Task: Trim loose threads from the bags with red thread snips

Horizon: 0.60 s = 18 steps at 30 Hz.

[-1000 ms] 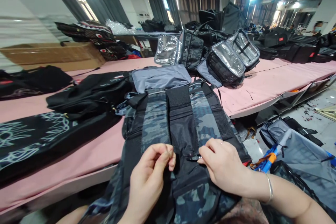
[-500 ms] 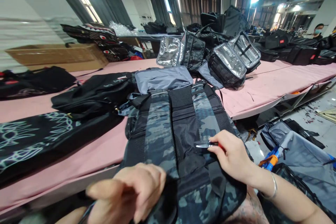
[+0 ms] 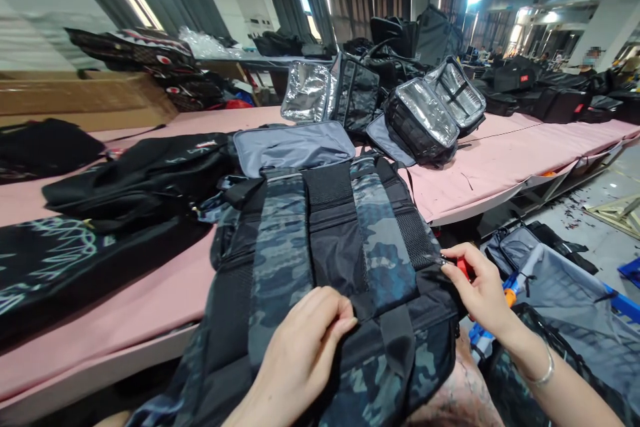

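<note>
The camouflage backpack lies straps-up, partly on the pink counter, at 9 o'clock from the right hand, whose grip is closed round a red-handled tool. The left hand rests on its lower part, fingertips pinched; I cannot tell on what. From the backpack, silver-lined bags stand open at 1 o'clock, a cardboard box at 10, curtains at 12.

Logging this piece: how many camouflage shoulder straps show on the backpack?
2: the left camouflage strap, partly behind the left hand, and the right camouflage strap, across the black centre panel. Any underneath would be hidden.
</note>
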{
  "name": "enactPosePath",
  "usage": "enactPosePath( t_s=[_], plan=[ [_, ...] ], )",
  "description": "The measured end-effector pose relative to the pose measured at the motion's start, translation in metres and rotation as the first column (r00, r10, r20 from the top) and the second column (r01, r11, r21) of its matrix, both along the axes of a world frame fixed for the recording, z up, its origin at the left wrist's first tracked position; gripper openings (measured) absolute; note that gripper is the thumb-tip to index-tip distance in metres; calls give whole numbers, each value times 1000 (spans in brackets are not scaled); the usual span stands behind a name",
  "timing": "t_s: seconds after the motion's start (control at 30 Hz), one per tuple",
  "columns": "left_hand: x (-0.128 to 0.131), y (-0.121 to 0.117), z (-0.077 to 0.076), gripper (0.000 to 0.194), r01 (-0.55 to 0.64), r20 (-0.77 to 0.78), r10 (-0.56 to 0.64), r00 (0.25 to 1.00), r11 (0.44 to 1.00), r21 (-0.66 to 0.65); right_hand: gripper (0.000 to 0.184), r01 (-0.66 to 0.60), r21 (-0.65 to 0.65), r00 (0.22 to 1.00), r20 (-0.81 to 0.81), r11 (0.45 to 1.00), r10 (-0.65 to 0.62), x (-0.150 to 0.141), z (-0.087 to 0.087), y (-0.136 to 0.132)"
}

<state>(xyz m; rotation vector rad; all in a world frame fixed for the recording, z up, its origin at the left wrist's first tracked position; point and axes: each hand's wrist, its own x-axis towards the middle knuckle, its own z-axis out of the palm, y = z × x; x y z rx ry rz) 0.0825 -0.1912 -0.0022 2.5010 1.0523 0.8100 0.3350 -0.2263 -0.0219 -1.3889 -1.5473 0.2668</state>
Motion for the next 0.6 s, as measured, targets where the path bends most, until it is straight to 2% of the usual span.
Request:
enactPosePath(
  t_s=[0.1,0.17,0.23,0.4,0.53,0.6],
  plan=[
    [2,1,1,19,-27,18,27,999,1000,-13,11,-129,-32,990,53,991,130,-3,2,-4],
    [3,2,1,20,-50,10,50,999,999,-12,10,-232,-66,961,142,970,240,-12,5,-8],
    [3,2,0,20,-61,5,61,998,998,-12,9,-278,-113,918,261,954,298,-24,10,-11],
    [4,0,-3,17,-60,8,60,998,998,10,7,-202,-205,792,541,958,283,-51,21,-12],
    [7,1,-4,16,-42,32,42,999,999,1,8,-169,-214,724,635,962,268,-60,22,-9],
    [5,0,0,17,-71,84,74,994,997,-41,9,-181,-215,714,642,960,279,-60,21,-8]
  ],
)
